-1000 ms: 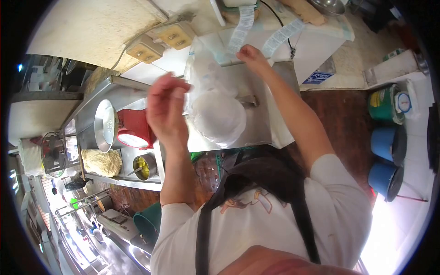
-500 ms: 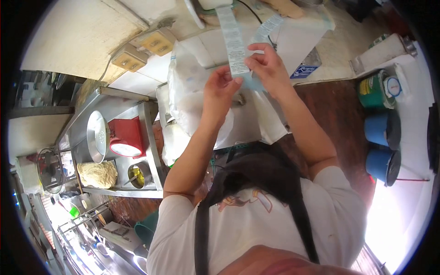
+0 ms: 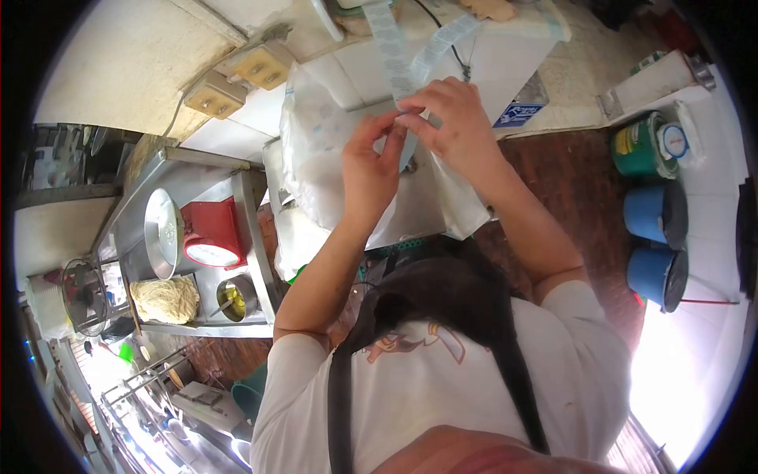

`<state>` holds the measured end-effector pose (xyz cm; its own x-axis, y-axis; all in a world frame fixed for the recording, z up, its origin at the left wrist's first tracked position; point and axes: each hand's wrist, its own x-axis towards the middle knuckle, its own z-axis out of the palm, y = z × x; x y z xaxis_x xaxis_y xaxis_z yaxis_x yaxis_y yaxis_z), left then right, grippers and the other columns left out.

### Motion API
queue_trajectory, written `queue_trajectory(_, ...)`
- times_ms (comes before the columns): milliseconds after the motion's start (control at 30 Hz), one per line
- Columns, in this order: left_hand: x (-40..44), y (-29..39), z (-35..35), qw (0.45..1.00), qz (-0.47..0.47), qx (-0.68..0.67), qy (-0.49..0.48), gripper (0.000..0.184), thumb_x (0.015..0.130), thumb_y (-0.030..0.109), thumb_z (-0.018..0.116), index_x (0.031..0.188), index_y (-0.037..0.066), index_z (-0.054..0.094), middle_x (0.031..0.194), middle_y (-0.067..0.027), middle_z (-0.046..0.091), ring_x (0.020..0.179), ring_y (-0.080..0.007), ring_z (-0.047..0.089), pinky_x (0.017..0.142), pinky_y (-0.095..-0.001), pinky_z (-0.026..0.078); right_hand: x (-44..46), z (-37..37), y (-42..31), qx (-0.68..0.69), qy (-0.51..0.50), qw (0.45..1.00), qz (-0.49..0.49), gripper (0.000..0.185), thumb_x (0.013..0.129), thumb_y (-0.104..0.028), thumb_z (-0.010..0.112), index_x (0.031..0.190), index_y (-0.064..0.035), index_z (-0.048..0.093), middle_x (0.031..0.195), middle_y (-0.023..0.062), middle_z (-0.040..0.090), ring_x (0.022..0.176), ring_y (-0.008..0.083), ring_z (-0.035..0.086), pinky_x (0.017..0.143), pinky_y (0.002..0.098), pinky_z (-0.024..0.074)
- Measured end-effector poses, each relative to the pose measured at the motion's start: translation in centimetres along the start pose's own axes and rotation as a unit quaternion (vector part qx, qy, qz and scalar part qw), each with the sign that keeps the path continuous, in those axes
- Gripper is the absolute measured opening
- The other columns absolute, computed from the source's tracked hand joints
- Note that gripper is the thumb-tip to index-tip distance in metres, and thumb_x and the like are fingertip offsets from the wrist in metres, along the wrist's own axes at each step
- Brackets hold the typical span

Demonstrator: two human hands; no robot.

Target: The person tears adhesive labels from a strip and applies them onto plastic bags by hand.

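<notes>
A long strip of printed labels point(image 3: 387, 49) hangs down from the top of the view to where my two hands meet. My left hand point(image 3: 373, 162) is closed, thumb and fingers pinched at the strip's lower end. Right beside it, my right hand point(image 3: 456, 126) pinches at the same spot, its fingertips touching those of the left. The fingers cover the end of the strip, so the exact hold is partly hidden. A second length of label strip point(image 3: 444, 43) curls off to the right. Behind my left hand lies a clear plastic bag point(image 3: 312, 146) with pale contents.
On a steel shelf to the left stand a red scale point(image 3: 215, 231), a metal pan point(image 3: 163, 233), a bundle of pale strands point(image 3: 166, 300) and a small pot point(image 3: 237, 299). Wall sockets point(image 3: 215, 96) sit above. Blue buckets point(image 3: 654, 280) and a green container point(image 3: 636, 148) stand at right.
My hands have come together; the right moved left and its raised fingers closed down. The strip's printed lower end is now covered by the fingers. The view shifted slightly.
</notes>
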<state>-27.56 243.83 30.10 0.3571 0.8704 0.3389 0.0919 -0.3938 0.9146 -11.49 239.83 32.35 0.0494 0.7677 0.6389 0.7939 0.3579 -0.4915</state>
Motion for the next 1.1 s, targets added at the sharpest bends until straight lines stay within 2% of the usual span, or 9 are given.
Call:
queue_trajectory(100,0.2,1.6,-0.5,0.997,0.007,0.072,-0.013,0.02,0.09,0.003,0.065,0.11,0.003,0.07,0.088,-0.0126,0.065,0.083,-0.0247,0.064,0.078,-0.0337,0.051,0.3,-0.2,0.5,-0.012,-0.021,1.0,-0.003,0.019,0.083,-0.022,0.076,0.1,-0.0135,0.072,0.089,0.001,0.067,0.089,0.0232,0.059,0.083,0.0379,0.0419)
queue_trajectory(200,0.5,2.0,-0.9,0.996,0.004,0.088,-0.027,0.021,0.09,0.002,0.064,0.111,0.003,0.069,0.092,-0.014,0.065,0.085,-0.0263,0.064,0.079,-0.0347,0.051,0.5,-0.1,1.0,-0.002,-0.029,1.0,0.007,0.015,0.084,-0.023,0.075,0.096,-0.0132,0.074,0.087,0.001,0.068,0.087,0.0229,0.06,0.084,0.0387,0.0413)
queue_trajectory(300,0.7,1.6,-1.0,0.994,0.002,0.097,-0.047,0.023,0.095,0.006,0.063,0.117,0.001,0.066,0.097,-0.0105,0.068,0.087,-0.0172,0.062,0.081,-0.0291,0.05,0.6,-0.3,1.1,0.028,-0.029,0.999,0.025,0.013,0.084,-0.024,0.075,0.091,-0.0127,0.075,0.088,0.0016,0.071,0.085,0.0239,0.06,0.084,0.0404,0.0403)
queue_trajectory(467,0.8,1.1,-0.9,0.995,-0.024,0.078,-0.058,0.024,0.095,0.007,0.063,0.118,0.0,0.065,0.097,-0.0087,0.068,0.086,-0.0151,0.062,0.081,-0.0284,0.05,0.7,-0.6,1.3,0.017,-0.036,0.999,0.026,0.012,0.087,-0.02,0.074,0.093,-0.0101,0.073,0.086,0.0025,0.069,0.083,0.0234,0.061,0.078,0.0364,0.0452)
queue_trajectory(667,0.6,1.0,-0.7,0.995,-0.042,0.065,-0.057,0.024,0.096,0.007,0.063,0.119,0.001,0.066,0.094,-0.0051,0.067,0.083,-0.0124,0.059,0.079,-0.0275,0.049,-0.1,0.1,2.3,0.107,0.004,0.987,0.119,0.012,0.087,-0.014,0.072,0.095,-0.0045,0.071,0.091,0.0086,0.07,0.078,0.0264,0.063,0.074,0.0354,0.0498)
queue_trajectory(767,0.6,1.3,-0.6,0.996,-0.048,0.057,-0.054,0.024,0.096,0.007,0.062,0.119,0.001,0.066,0.092,-0.0031,0.066,0.08,-0.011,0.056,0.077,-0.0265,0.048,-0.1,-0.4,1.6,0.124,-0.017,0.985,0.115,0.018,0.086,-0.025,0.074,0.095,-0.0089,0.073,0.088,0.0037,0.071,0.091,0.0241,0.062,0.088,0.0381,0.0425)
queue_trajectory(867,0.7,1.3,-0.6,0.996,-0.062,0.032,-0.057,0.023,0.096,0.006,0.062,0.117,0.001,0.067,0.09,-0.001,0.065,0.078,-0.0087,0.055,0.075,-0.0247,0.047,-0.2,-0.3,0.9,0.029,0.006,0.999,0.019,0.018,0.085,-0.026,0.076,0.095,-0.011,0.073,0.087,0.0016,0.069,0.091,0.0227,0.062,0.087,0.0367,0.0419)
queue_trajectory(1100,1.1,1.5,-0.8,0.997,-0.051,0.035,-0.051,0.021,0.097,0.006,0.062,0.116,0.001,0.068,0.089,0.0011,0.063,0.079,-0.0058,0.053,0.074,-0.0226,0.045,0.0,0.1,1.8,0.019,0.012,1.0,0.016,0.016,0.085,-0.026,0.074,0.095,-0.0127,0.073,0.086,0.0009,0.069,0.086,0.0229,0.062,0.083,0.0373,0.0425)
